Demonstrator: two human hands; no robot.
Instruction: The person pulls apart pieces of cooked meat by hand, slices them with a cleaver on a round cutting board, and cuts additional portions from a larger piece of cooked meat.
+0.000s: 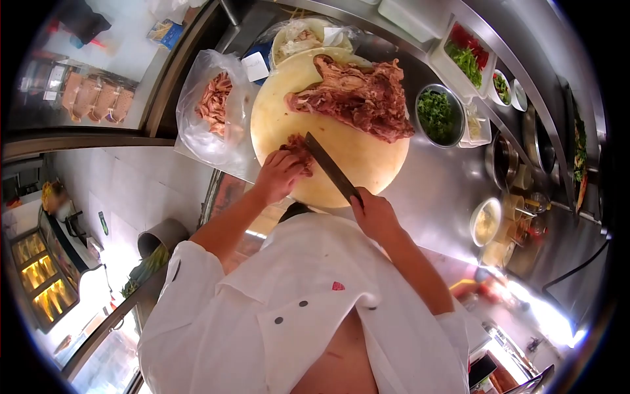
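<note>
On a round, pale cutting board (269, 108) lies a large slab of cooked meat (367, 95) toward the back. A smaller piece of meat (300, 152) is at the board's front left, pressed down under the curled fingers of my left hand (279, 174). My right hand (375, 213) is wrapped around the handle of a cleaver (331, 167). Its dark blade slants up and left, the tip just right of the small piece; whether it touches the meat I cannot tell. Left of the board, a clear plastic bag (187, 118) holds sliced meat (214, 105).
A steel bowl of chopped greens (438, 115) stands right of the board, near a white tray of greens and red peppers (482, 82). Behind the board is a bagged bowl (315, 41). A white bowl (485, 222) sits at the counter's right. A metal-framed partition runs along the left.
</note>
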